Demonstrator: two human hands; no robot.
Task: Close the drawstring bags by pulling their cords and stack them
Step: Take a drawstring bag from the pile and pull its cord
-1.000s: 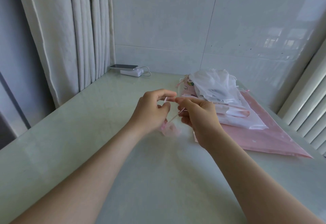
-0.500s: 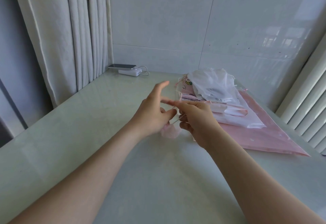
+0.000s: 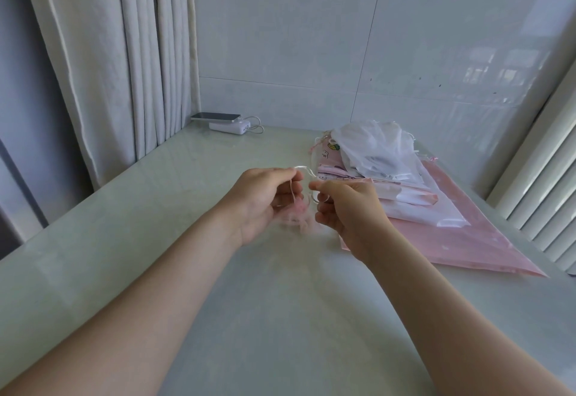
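While left hand [image 3: 265,199] and right hand [image 3: 346,205] each pinch the thin cord [image 3: 304,169] at the fingertips [image 3: 291,172], the tiny pink bag [image 3: 296,213] hangs blurred just below and between them, likely feather-light, soft and sheer, so best held by the cord ends, not the fabric.

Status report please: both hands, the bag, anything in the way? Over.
Left hand and right hand each pinch the thin pale cord. Small pink sheer drawstring bag between them, blurred. Pile of white and pink bags lies just right, not in the way.
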